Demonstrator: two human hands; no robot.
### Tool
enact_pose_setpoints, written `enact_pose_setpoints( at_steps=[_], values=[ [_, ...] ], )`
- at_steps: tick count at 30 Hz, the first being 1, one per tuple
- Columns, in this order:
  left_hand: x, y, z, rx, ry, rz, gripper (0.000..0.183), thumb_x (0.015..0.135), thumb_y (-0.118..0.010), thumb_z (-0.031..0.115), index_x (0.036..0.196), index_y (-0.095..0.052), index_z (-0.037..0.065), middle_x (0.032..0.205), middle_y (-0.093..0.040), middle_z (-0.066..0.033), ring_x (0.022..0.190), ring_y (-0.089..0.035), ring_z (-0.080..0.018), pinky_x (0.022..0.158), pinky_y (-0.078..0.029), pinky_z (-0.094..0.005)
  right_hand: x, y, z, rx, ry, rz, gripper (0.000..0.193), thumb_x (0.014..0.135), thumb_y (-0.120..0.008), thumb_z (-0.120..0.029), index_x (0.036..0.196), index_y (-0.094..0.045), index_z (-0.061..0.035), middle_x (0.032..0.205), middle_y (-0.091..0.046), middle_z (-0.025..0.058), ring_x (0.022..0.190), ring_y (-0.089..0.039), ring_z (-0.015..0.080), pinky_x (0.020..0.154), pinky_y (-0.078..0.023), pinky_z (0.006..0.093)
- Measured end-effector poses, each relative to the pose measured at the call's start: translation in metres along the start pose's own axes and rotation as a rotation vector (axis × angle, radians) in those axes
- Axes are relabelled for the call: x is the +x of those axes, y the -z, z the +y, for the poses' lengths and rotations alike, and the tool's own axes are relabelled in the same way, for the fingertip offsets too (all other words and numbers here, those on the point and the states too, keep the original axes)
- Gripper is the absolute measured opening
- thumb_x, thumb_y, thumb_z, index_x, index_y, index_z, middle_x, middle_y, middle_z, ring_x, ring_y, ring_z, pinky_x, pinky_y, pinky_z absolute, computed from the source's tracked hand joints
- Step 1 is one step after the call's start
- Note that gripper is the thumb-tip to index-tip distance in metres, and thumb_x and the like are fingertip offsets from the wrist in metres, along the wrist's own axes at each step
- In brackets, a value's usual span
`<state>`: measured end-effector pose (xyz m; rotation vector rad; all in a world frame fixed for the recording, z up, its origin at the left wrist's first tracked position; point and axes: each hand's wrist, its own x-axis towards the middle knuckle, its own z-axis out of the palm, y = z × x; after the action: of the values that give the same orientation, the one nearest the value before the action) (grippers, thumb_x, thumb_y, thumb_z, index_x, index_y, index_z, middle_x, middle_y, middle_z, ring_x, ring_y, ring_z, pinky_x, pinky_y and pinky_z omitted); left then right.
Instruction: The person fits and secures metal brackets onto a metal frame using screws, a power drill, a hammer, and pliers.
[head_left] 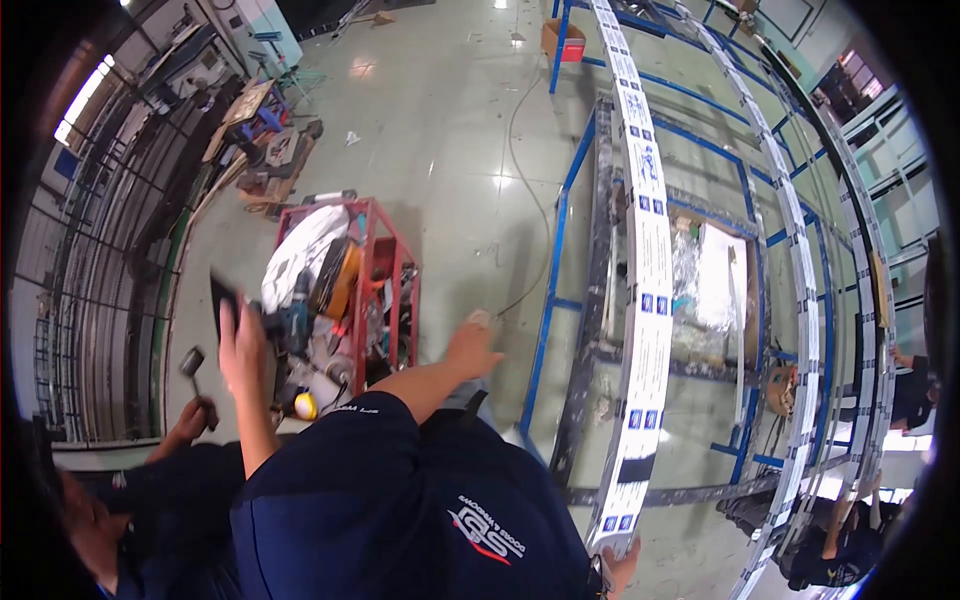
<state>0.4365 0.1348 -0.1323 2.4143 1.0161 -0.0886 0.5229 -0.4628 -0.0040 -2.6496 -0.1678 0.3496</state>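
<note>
My left hand reaches out over the floor, to the left of the blue frame stand, its thumb spread away from the fingers. A pale patch shows at its fingertips; I cannot make out what it is. At the lower right, my right hand grips the near end of a long profile wrapped in white film with blue printed squares. This profile lies lengthwise on the stand and runs away from me. My torso and sleeve, in dark navy, fill the lower middle.
At left, a co-worker's hand holds a mallet; another person's raised hand holds something dark. A red trolley carries a drill and cloth. More wrapped profiles cross the blue stand. People work at far right.
</note>
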Motion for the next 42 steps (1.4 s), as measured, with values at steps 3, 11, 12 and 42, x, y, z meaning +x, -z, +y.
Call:
enact_pose_setpoints(
  at_steps=[3,11,12,42],
  values=[
    [0.052,0.015,-0.087,0.056,0.301,-0.122,0.065,0.088,-0.063,0.064,0.117,-0.073,0.007,0.123,-0.069,-0.0183,0.123,-0.06,-0.0401,0.102,-0.048,-0.0531,0.035,0.029,-0.104,-0.353,-0.254,0.041,0.09,0.085,-0.077,-0.049,0.155,-0.042,-0.0035,0.143,-0.051,0.0388,0.132,-0.051,0.0528,0.109,-0.044,0.0579],
    [0.231,0.151,-0.163,0.091,0.105,-0.447,0.045,0.103,-0.045,0.042,0.115,-0.071,0.007,0.111,-0.073,-0.0219,0.106,-0.07,-0.0382,0.092,-0.054,-0.0506,0.204,-0.043,-0.374,0.13,-0.126,0.318,0.034,0.103,-0.061,-0.025,0.108,-0.067,0.0084,0.094,-0.068,0.0206,0.088,-0.066,0.0369,0.081,-0.052,0.0457],
    [0.262,0.164,-0.171,0.105,0.083,-0.444,0.045,0.103,-0.045,0.042,0.115,-0.071,0.007,0.111,-0.073,-0.0219,0.106,-0.07,-0.0382,0.092,-0.054,-0.0506,0.226,-0.054,-0.4,0.175,-0.186,0.273,0.027,0.103,-0.059,-0.017,0.113,-0.066,0.0069,0.103,-0.068,0.0207,0.099,-0.065,0.0365,0.089,-0.051,0.0446],
    [0.687,0.368,-0.506,-0.252,0.254,-0.65,0.023,0.096,-0.064,0.026,0.1,-0.072,0.005,0.079,-0.069,-0.0091,0.069,-0.065,-0.0198,0.065,-0.055,-0.0368,0.746,-0.4,-1.357,0.18,1.509,-0.623,0.025,0.09,-0.073,-0.026,0.11,-0.07,-0.011,0.108,-0.07,0.0112,0.11,-0.064,0.0341,0.101,-0.045,0.0454]
  ],
)
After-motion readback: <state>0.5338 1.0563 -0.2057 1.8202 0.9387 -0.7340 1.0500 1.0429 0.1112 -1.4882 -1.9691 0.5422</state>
